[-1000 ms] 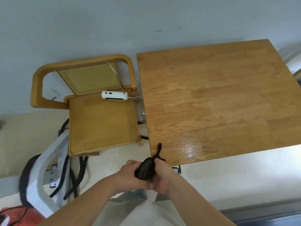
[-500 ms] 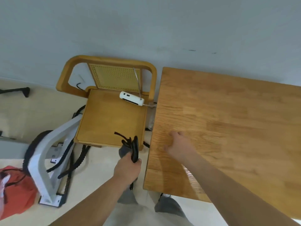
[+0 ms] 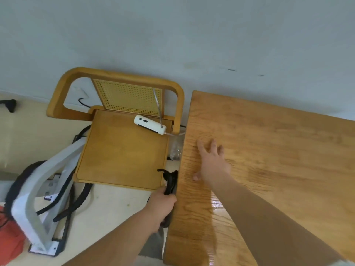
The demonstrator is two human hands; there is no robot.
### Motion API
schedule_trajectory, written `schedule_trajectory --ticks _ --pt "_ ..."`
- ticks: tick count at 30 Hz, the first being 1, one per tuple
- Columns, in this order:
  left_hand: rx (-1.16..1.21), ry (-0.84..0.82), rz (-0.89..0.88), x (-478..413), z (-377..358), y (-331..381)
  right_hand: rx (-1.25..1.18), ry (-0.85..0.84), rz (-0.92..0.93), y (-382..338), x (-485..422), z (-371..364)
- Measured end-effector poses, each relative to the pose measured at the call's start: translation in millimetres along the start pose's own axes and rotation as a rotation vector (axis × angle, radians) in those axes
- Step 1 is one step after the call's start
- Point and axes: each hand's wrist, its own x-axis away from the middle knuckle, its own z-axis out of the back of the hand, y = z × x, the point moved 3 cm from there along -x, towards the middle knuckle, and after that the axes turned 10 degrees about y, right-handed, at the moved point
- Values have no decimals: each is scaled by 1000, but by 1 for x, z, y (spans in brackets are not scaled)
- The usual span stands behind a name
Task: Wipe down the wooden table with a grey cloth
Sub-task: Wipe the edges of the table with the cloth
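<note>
Head view: right hand (image 3: 213,162) is resting flat on the wooden table (image 3: 278,143), fingers spread wide.
The left hand (image 3: 162,203) is gripping the bunched grey cloth (image 3: 170,181) at the table's left edge; earlier the right fingers were curled.

Wooden table (image 3: 278,150), right hand (image 3: 213,162) atop

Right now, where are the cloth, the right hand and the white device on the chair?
cloth (image 3: 171,181): head view, its dark upper end.
right hand (image 3: 213,164): head view, back of the hand.
white device (image 3: 149,124): head view, middle of its body.
</note>
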Motion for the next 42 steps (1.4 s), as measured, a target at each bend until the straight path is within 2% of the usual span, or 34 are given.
schedule_trajectory --ticks 5,11,21,25,28,34,40,42 --pt "2 -7 -125 -35 -7 86 102 -40 19 -16 -25 10" --pt "12 -10 -252 -68 -11 191 73 -92 34 -16 -38 13" --pt "-111 16 -426 -112 -17 297 35 -103 -3 -15 -44 10" --pt "-259 35 -570 -107 -21 272 43 -90 -11 -15 -45 10" --pt "-280 47 -631 -91 -18 217 44 -85 -16 -15 -43 10" --pt "-245 21 -469 -64 -13 90 26 -11 3 -15 -29 9" --pt "-220 88 -362 -26 -13 -15 34 296 131 -5 30 -18" --pt "-211 116 -348 -6 -15 -49 -29 312 205 -2 61 -32"
